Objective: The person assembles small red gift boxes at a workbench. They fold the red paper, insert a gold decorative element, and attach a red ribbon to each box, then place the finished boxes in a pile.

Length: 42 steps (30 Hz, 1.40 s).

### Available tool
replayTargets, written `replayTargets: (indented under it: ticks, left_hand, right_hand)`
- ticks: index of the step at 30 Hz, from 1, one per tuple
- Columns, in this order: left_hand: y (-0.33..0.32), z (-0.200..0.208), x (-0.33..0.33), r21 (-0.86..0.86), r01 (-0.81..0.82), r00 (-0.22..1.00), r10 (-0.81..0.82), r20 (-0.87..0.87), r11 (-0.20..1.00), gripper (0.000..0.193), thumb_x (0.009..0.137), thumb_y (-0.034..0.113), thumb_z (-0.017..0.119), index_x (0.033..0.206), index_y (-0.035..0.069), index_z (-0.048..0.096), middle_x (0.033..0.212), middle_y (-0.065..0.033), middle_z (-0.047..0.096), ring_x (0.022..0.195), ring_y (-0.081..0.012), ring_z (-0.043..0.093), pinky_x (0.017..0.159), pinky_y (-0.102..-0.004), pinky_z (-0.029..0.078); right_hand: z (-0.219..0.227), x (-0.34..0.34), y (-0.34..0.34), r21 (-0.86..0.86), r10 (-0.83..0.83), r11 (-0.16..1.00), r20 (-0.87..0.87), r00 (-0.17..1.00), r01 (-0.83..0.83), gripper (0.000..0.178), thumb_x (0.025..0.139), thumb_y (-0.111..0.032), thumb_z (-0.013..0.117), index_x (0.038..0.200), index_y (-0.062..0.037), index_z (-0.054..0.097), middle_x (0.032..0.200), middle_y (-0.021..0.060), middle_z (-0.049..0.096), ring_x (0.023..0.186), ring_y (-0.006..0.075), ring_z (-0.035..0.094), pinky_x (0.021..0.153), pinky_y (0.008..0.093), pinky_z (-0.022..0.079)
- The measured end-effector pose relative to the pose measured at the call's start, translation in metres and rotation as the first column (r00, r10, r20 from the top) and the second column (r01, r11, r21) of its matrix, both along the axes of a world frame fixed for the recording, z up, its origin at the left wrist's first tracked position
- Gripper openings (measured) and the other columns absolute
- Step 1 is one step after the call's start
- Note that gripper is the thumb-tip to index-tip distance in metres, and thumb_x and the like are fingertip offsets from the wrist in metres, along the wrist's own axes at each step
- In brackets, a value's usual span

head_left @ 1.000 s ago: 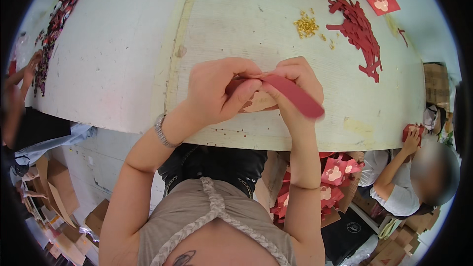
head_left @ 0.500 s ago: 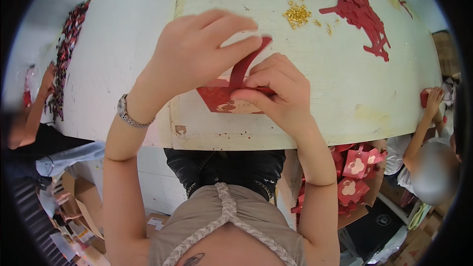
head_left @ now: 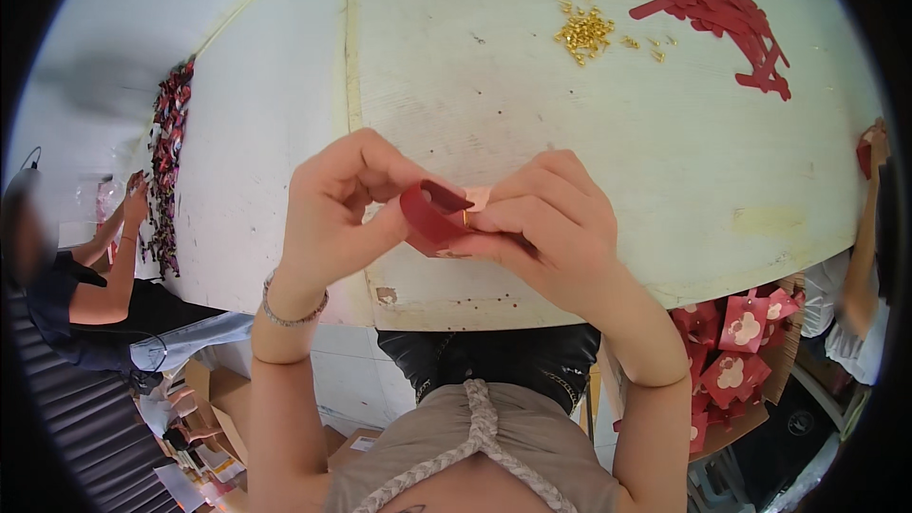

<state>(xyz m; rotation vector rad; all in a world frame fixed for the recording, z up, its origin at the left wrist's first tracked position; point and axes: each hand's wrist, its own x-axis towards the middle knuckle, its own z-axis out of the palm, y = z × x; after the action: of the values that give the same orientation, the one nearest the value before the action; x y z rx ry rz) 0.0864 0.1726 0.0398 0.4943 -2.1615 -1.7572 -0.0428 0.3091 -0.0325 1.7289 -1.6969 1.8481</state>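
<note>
My left hand (head_left: pixel 337 204) pinches a dark red strap (head_left: pixel 425 220), which is bent over into a loop. Close beside it, my right hand (head_left: pixel 560 228) grips a small red and pink box (head_left: pixel 478 197), mostly hidden behind the fingers. A tiny gold fastener (head_left: pixel 466 218) shows at the right fingertips, next to the strap's end. Whether it passes through the strap, I cannot tell. Both hands are over the table near its front edge, almost touching.
On the white table (head_left: pixel 446 57) lie a pile of gold fasteners (head_left: pixel 582 35) and a heap of red straps (head_left: pixel 708 0). A carton (head_left: pixel 774 385) of red boxes (head_left: pixel 736 375) stands below at right. Co-workers sit at both sides; one person's hand (head_left: pixel 136 198) is by small dark-red pieces (head_left: pixel 169 171).
My left hand has come down with the strap, curling it from upright into a loop toward my right hand. The gold fastener now shows. The whole view has shifted.
</note>
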Motion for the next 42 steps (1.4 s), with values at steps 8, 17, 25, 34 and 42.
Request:
replayTargets:
  ticks: [8,17,25,34,42]
  left_hand:
    - [0.0,-0.012,0.004,-0.06,0.049,0.999,-0.049,-0.011,0.997,0.008,0.084,-0.007,0.054,0.086,-0.001,0.048,0.085,-0.021,0.067,0.075,-0.0194,0.067,0.069,-0.0293,0.055]
    - [-0.006,-0.026,0.008,0.033,0.12,0.971,-0.111,-0.211,0.992,0.011,0.085,-0.009,0.053,0.094,-0.004,0.049,0.097,-0.0217,0.066,0.09,-0.0189,0.065,0.079,-0.0314,0.054]
    - [-0.005,-0.033,0.007,0.109,0.14,0.968,-0.113,-0.222,0.984,0.009,0.087,-0.007,0.052,0.094,-0.005,0.047,0.096,-0.0236,0.065,0.09,-0.0207,0.065,0.077,-0.033,0.055]
    - [0.003,-0.04,0.013,-0.161,0.147,0.906,-0.198,-0.374,0.976,0.025,0.072,-0.017,0.053,0.089,0.0,0.055,0.096,-0.0187,0.066,0.087,-0.0263,0.067,0.077,-0.034,0.055]
    - [0.013,-0.039,0.02,-0.426,0.004,0.959,-0.124,-0.255,0.905,0.036,0.064,-0.004,0.076,0.097,0.005,0.063,0.102,-0.0091,0.063,0.085,-0.0213,0.063,0.069,-0.0285,0.054]
  right_hand:
    - [0.002,0.0,-0.001,-0.042,0.018,0.999,-0.026,1.0,-0.019,0.029,0.057,-0.017,0.081,0.076,-0.0067,0.061,0.079,0.0014,0.061,0.069,0.0174,0.054,0.063,0.0283,0.041]
    - [0.002,-0.002,0.0,-0.026,0.04,0.999,0.016,0.999,-0.04,0.027,0.058,-0.016,0.08,0.075,-0.007,0.061,0.082,0.0026,0.063,0.07,0.0177,0.055,0.063,0.0283,0.041]
    - [0.001,-0.001,0.0,-0.025,0.049,0.999,0.027,0.998,-0.048,0.028,0.057,-0.016,0.08,0.076,-0.0067,0.061,0.083,0.0027,0.063,0.07,0.0177,0.055,0.063,0.0285,0.041]
    - [-0.002,0.001,-0.002,-0.03,0.04,0.999,0.089,0.995,-0.038,0.03,0.056,-0.014,0.08,0.078,-0.0061,0.061,0.081,0.0035,0.063,0.067,0.019,0.053,0.06,0.0284,0.041]
    - [-0.001,0.002,0.001,-0.097,0.115,0.989,0.008,0.993,-0.113,0.03,0.052,-0.011,0.079,0.077,-0.0042,0.064,0.08,0.0026,0.06,0.067,0.0189,0.053,0.057,0.0274,0.042]
